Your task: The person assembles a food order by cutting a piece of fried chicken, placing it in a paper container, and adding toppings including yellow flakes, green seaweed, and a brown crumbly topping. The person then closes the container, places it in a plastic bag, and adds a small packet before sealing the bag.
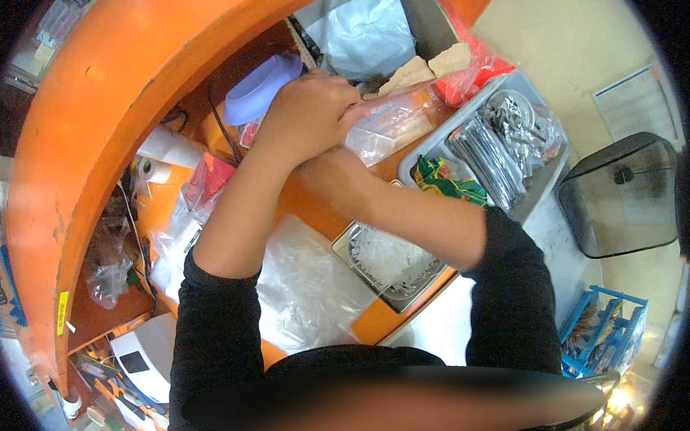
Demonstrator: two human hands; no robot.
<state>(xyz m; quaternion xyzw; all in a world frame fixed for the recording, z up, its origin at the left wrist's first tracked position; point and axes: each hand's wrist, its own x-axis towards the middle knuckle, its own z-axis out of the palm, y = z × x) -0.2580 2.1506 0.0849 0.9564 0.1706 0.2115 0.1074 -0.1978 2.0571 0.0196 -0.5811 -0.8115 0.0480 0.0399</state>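
Note:
My left hand is closed at the far side of the orange counter, its thumb and fingers on the edge of a clear plastic bag. Pale contents show through that bag, which stretches away to the right. Crossing beneath my left wrist is my right hand; its fingers are hidden and smeared, so its grip cannot be made out. Just beyond my left hand sits a lavender plastic bowl. Nearer me, a metal tray holds many thin white pieces, beside a spread of clear plastic bags.
A grey bin at the right holds silvery packets and a green wrapper. Behind the hands stands a box with a white bag. An orange curved partition bounds the left. A blue rack stands at the lower right.

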